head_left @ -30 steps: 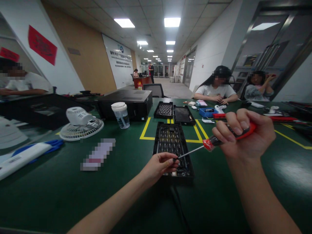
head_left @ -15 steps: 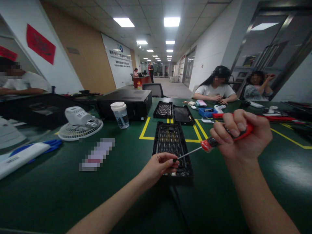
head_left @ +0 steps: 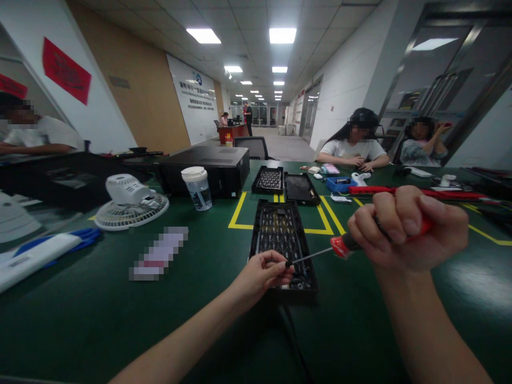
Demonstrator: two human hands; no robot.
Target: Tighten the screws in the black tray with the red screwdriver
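My right hand point(head_left: 404, 229) is wrapped round the red and black handle of a screwdriver point(head_left: 314, 256), whose metal shaft points down to the left. At its tip, my left hand point(head_left: 269, 269) pinches a small black piece point(head_left: 288, 264) between thumb and fingers; the tip touches or sits in it, I cannot tell which. Beneath both lies an open black bit case point(head_left: 280, 229) filled with rows of small metal bits. My left hand hides part of the case's near end.
Farther back are a second bit tray point(head_left: 269, 178) and a black lid point(head_left: 300, 188). To the left stand a lidded plastic cup point(head_left: 198, 189), a white fan point(head_left: 132, 200) and a black computer case point(head_left: 216, 165). A blue box point(head_left: 340, 184) is at right. People sit across the table.
My right hand has moved slightly right and turned on the screwdriver's handle. The screwdriver's shaft now lies a little flatter. My left hand stays in place with the small black piece.
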